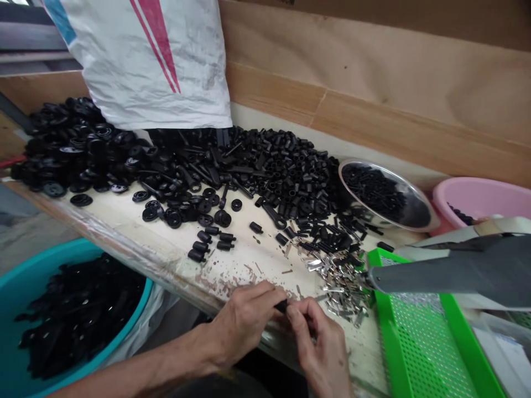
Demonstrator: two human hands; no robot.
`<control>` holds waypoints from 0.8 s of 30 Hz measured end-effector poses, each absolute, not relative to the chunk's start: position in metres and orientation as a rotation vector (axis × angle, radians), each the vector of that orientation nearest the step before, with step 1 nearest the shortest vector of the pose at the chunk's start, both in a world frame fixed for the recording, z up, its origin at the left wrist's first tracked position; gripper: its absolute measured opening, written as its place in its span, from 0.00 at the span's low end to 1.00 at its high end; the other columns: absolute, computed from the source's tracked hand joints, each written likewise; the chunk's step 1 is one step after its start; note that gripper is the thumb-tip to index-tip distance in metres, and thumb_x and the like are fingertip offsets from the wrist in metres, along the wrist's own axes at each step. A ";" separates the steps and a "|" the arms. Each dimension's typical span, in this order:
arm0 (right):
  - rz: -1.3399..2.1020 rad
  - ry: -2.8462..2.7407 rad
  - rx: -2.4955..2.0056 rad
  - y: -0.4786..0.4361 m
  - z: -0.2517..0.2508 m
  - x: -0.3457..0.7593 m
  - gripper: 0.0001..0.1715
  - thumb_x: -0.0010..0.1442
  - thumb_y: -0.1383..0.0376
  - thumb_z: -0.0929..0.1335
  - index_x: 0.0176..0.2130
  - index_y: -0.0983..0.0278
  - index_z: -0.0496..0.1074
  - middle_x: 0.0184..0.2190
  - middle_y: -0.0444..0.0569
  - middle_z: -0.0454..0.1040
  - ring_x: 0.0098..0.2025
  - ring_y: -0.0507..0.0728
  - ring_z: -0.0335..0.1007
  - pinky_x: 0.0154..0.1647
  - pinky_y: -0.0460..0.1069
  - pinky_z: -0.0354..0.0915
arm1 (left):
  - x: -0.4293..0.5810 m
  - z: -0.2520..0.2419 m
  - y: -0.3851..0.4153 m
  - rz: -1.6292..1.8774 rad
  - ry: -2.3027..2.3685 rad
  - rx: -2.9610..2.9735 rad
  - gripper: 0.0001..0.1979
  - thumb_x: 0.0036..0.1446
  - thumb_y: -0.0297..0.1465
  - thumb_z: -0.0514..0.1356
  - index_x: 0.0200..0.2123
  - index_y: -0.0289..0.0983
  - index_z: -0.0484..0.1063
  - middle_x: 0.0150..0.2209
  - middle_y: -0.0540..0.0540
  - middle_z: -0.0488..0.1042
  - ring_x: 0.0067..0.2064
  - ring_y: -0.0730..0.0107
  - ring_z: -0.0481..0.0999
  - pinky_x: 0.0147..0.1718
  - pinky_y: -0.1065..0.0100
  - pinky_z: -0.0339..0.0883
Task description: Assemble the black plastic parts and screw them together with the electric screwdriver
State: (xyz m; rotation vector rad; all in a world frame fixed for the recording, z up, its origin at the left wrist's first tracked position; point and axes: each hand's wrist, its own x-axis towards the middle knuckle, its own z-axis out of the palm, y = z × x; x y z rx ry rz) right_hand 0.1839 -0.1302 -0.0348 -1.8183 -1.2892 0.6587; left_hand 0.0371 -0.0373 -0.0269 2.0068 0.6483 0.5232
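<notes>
At the front edge of the workbench, my left hand (pixel 251 315) grips a small black plastic cylinder (pixel 281 305), mostly covered by the fingers. My right hand (pixel 317 337) meets it from the other side, thumb and fingertips pinched at the cylinder's end; whatever small piece they hold is hidden. Ahead on the bench lie several similar black cylinders (pixel 203 237) with narrow end pins. To the right of the hands spreads a pile of small metal strips (pixel 338 279), with short black pieces (pixel 332 237) behind it.
Black tubes (pixel 290 166) and discs (pixel 83 143) are heaped along the back under a white sack (pixel 166 66). A steel bowl (pixel 415 225), pink basin (pixel 481 190), green basket (pixel 384 315) and grey arm-like part (pixel 435 273) stand right. A teal tub (pixel 143 301) of black parts sits left.
</notes>
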 end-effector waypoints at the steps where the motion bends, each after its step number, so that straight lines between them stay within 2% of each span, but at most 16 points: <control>1: 0.576 -1.351 -1.806 -0.130 -0.035 0.185 0.15 0.65 0.60 0.62 0.28 0.63 0.67 0.21 0.41 0.68 0.23 0.50 0.65 0.25 0.43 0.60 | 0.038 -0.026 -0.035 0.501 0.679 1.935 0.10 0.59 0.24 0.54 0.40 0.36 0.75 0.35 0.45 0.74 0.37 0.70 0.73 0.38 0.72 0.65; 5: 0.415 -1.548 -1.704 -0.129 -0.035 0.190 0.11 0.65 0.65 0.61 0.32 0.61 0.68 0.24 0.41 0.70 0.23 0.49 0.66 0.27 0.42 0.61 | 0.042 -0.019 -0.028 0.375 0.716 1.727 0.11 0.55 0.22 0.56 0.39 0.36 0.76 0.30 0.50 0.75 0.32 0.73 0.73 0.32 0.75 0.65; 9: 0.410 -1.520 -1.752 -0.127 -0.034 0.189 0.15 0.66 0.64 0.60 0.28 0.62 0.64 0.20 0.39 0.65 0.20 0.48 0.61 0.23 0.42 0.58 | 0.043 -0.027 -0.034 0.601 0.665 1.910 0.13 0.56 0.20 0.56 0.43 0.36 0.74 0.36 0.47 0.75 0.37 0.72 0.73 0.38 0.74 0.66; 11: 0.435 -1.499 -1.775 -0.125 -0.035 0.187 0.16 0.67 0.63 0.59 0.26 0.62 0.61 0.18 0.38 0.62 0.19 0.48 0.59 0.20 0.41 0.56 | 0.043 -0.034 -0.037 0.685 0.619 1.979 0.12 0.58 0.22 0.55 0.44 0.36 0.73 0.37 0.45 0.75 0.37 0.72 0.73 0.37 0.74 0.67; 17: 0.460 -1.501 -1.790 -0.121 -0.037 0.186 0.17 0.67 0.64 0.59 0.26 0.62 0.62 0.18 0.38 0.62 0.19 0.48 0.60 0.20 0.41 0.57 | 0.042 -0.036 -0.033 0.590 0.616 2.034 0.11 0.59 0.22 0.53 0.41 0.37 0.73 0.35 0.47 0.74 0.37 0.72 0.73 0.37 0.75 0.67; 20: 0.428 -1.546 -1.756 -0.122 -0.040 0.190 0.14 0.67 0.65 0.60 0.31 0.63 0.67 0.22 0.41 0.67 0.22 0.49 0.64 0.25 0.42 0.61 | 0.042 -0.030 -0.029 0.448 0.676 1.999 0.13 0.57 0.21 0.54 0.43 0.38 0.73 0.36 0.48 0.75 0.37 0.71 0.73 0.37 0.74 0.66; 24: 0.419 -1.652 -1.683 -0.126 -0.043 0.196 0.12 0.67 0.69 0.59 0.45 0.63 0.69 0.28 0.44 0.69 0.24 0.49 0.67 0.28 0.43 0.64 | 0.042 -0.026 -0.024 0.413 0.679 1.958 0.15 0.57 0.21 0.52 0.43 0.37 0.73 0.36 0.48 0.75 0.38 0.71 0.73 0.37 0.73 0.65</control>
